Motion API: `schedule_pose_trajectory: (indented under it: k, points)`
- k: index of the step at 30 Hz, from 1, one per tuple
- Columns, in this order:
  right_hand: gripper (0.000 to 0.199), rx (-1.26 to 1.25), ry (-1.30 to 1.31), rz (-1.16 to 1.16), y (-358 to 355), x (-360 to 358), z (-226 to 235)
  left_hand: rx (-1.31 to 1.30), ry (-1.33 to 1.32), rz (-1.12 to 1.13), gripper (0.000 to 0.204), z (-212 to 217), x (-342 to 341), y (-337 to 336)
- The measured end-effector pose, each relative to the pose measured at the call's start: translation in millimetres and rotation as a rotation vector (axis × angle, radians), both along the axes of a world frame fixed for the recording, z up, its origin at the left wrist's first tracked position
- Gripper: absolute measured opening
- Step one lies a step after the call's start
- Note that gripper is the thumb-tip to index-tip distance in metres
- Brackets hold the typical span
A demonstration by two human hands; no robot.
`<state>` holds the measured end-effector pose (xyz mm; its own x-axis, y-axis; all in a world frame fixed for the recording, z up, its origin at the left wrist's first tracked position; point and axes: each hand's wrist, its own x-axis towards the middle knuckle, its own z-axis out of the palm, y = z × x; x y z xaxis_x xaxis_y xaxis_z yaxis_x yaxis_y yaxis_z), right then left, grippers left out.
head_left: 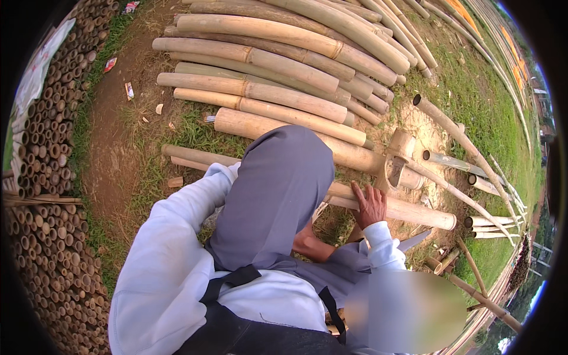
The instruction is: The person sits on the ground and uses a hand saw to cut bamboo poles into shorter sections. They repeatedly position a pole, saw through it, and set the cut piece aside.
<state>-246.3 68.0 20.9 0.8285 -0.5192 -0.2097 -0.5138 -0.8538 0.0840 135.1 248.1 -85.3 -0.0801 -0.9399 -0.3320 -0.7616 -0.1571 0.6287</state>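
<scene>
My right hand (371,205) lies across a bamboo pole (423,214), its fingers stretched out and a little apart over the top. My left hand is hidden behind my raised knee (278,195); only the left sleeve (198,186) shows, reaching to the knee's left side. Beside that sleeve a greenish bamboo pole (192,154) sticks out; my knee hides whether it is the same pole. A thicker bamboo pole (355,155) runs just beyond, its right end against a short cut bamboo piece (393,171). Near my right wrist a grey pointed thing (415,239) looks like a blade.
Several long bamboo poles (272,59) lie side by side on the ground ahead. Stacked bamboo (50,236) shows its round ends at left. Leaning poles (467,145) and cut lengths (488,222) are at right. Litter (129,90) and grass lie about.
</scene>
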Motion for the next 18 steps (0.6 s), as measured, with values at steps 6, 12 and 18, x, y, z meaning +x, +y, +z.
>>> schedule_pose_trajectory:
  k: [6,12,18]
  points:
    - [0.096,-0.037,-0.163,-0.074,-23.3,41.7,13.7,-0.068,-0.321,-0.154,0.040,43.7,67.8,-74.9]
    - [0.088,-0.010,-0.247,-0.181,-65.2,116.7,11.7,0.038,-0.588,-0.223,0.074,118.6,126.4,-151.7]
    - [0.080,0.108,-0.181,-0.289,-87.0,143.2,-4.9,-0.124,-0.640,-0.361,0.086,155.6,100.6,-207.0]
